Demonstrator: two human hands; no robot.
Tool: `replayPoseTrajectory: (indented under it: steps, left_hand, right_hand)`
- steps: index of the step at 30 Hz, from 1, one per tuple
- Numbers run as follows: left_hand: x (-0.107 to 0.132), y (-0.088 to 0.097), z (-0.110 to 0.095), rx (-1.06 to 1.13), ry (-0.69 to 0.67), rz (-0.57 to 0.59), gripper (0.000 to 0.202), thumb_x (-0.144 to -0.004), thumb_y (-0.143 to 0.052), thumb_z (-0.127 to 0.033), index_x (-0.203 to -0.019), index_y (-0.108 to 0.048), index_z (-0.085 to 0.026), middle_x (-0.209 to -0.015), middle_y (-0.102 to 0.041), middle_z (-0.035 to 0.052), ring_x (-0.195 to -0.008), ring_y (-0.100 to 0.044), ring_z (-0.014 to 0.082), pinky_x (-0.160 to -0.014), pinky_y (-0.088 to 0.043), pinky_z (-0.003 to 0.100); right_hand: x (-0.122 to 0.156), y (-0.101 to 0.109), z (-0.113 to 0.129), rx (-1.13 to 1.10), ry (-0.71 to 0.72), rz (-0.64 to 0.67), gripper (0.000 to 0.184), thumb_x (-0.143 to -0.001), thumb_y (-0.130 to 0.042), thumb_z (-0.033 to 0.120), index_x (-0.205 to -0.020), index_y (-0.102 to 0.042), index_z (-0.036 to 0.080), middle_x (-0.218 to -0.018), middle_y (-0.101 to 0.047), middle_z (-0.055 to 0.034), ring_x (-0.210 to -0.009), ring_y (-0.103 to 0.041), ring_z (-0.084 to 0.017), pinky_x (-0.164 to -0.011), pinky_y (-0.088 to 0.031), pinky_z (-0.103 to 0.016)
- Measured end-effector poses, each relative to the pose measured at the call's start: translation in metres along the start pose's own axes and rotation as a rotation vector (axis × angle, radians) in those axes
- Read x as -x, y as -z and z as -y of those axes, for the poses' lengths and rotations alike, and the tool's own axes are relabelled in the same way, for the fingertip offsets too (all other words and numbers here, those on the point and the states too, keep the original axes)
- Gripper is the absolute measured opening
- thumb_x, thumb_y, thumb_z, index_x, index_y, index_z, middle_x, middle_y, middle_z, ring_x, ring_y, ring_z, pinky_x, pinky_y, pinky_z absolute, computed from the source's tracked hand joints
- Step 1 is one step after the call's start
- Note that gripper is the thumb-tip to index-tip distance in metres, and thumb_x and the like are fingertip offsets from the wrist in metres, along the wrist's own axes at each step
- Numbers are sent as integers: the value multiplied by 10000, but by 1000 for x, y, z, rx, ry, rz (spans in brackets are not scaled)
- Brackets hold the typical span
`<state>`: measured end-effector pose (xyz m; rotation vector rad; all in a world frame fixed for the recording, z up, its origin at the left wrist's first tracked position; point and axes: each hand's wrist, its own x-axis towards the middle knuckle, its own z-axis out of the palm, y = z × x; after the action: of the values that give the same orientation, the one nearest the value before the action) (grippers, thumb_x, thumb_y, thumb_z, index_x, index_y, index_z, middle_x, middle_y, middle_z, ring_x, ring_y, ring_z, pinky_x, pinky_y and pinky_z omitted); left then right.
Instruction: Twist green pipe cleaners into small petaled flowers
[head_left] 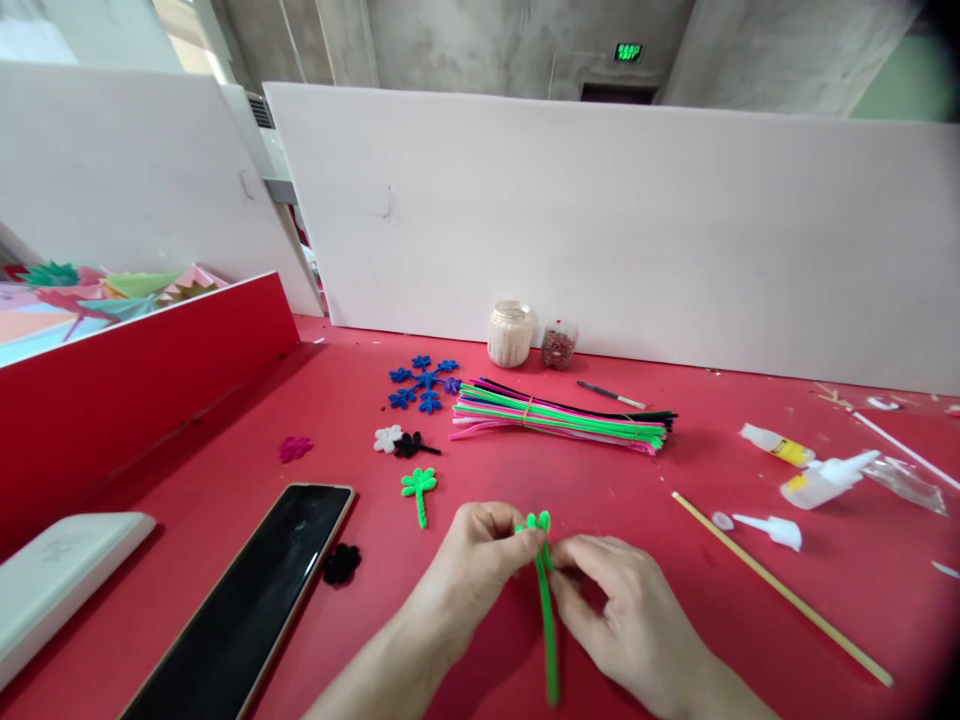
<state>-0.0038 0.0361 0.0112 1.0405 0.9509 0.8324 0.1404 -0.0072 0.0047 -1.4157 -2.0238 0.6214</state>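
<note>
A green pipe cleaner (547, 625) is bent into small loops at its top, and its straight tail hangs down toward me. My left hand (480, 555) pinches the looped end between thumb and forefinger. Just below the loops, my right hand (622, 605) has its thumb and fingertips closed on the stem. To the left lies a finished-looking green pipe-cleaner flower (419, 490) with a twisted stem. Behind both hands rests a banded bundle of pipe cleaners (562, 415) in green, pink, black and white.
A phone (247, 600) and a white box-like device (67, 580) lie at left. Pipe-cleaner shapes include a blue snowflake (426, 383) and a black flower (342, 565). A wooden stick (784, 590) and glue bottles (825, 482) are at right. Jars (511, 335) stand by the white panel (600, 230).
</note>
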Motion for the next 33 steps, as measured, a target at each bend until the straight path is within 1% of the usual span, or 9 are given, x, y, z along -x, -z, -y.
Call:
replayPoseTrajectory:
  steps: [3,5,10,15,19,21,25,29,33]
  left_hand:
    - [0,1,1,107,33,30,210,-610,-671,-245,-479,-557,-126,-429,-447,-46,-441,-348,69,-464,-262,213]
    - [1,1,3,186,64,83,197,-625,-663,-244,-493,-566,-133,-432,-483,-33,-426,-405,84,-461,-307,224]
    - [1,3,5,278,83,166,155,-647,-657,-221,-535,-606,-127,-451,-534,-13,-420,-441,85,-460,-334,224]
    - [0,4,2,244,98,166,208,-640,-677,-241,-499,-597,-110,-456,-528,-12,-455,-425,67,-496,-312,209]
    - [2,1,0,275,123,103,337,-740,-565,-365,-504,-578,-125,-461,-524,-5,-462,-438,82,-503,-309,225]
    - [2,1,1,273,115,80,318,-742,-563,-369,-541,-591,-124,-482,-530,-3,-476,-446,83,-510,-309,226]
    - [0,3,3,187,84,146,192,-646,-681,-279,-595,-598,-113,-497,-513,-23,-469,-398,57,-496,-281,209]
    - [-1,3,3,123,47,136,195,-626,-695,-269,-608,-583,-110,-477,-493,-39,-449,-370,50,-465,-248,204]
    - [-1,2,2,109,53,122,197,-632,-690,-261,-607,-569,-109,-478,-479,-47,-447,-355,43,-458,-236,201]
  right_hand:
    - [-1,-1,2,-421,-162,98,153,-812,-444,224,-696,-530,173,-599,-531,3,-545,-485,-131,-512,-365,-226]
    - [-1,-3,1,-667,-229,145,190,-822,-452,272,-719,-566,160,-632,-538,-4,-582,-483,-130,-548,-378,-231]
    - [0,-9,-3,-941,-330,180,277,-834,-466,339,-755,-628,130,-602,-529,-7,-570,-444,-112,-540,-339,-226]
    - [-2,-11,-4,-979,-327,112,245,-795,-538,336,-696,-628,131,-528,-422,38,-497,-336,-78,-477,-283,-201]
    - [-3,-5,-1,-923,-242,69,233,-818,-504,312,-733,-632,138,-604,-484,16,-573,-388,-99,-566,-342,-217]
    - [-2,-2,-1,-866,-220,84,236,-823,-489,306,-713,-612,138,-627,-490,9,-599,-405,-109,-587,-353,-227]
    - [0,3,-1,-733,-224,160,231,-825,-473,319,-710,-548,133,-596,-457,22,-557,-401,-103,-532,-339,-218]
    - [0,6,1,-774,-305,251,252,-839,-425,349,-728,-500,135,-597,-527,-2,-532,-452,-108,-513,-349,-221]
    - [-1,5,-1,-823,-344,246,261,-823,-431,359,-678,-470,146,-553,-492,16,-491,-403,-94,-484,-316,-214]
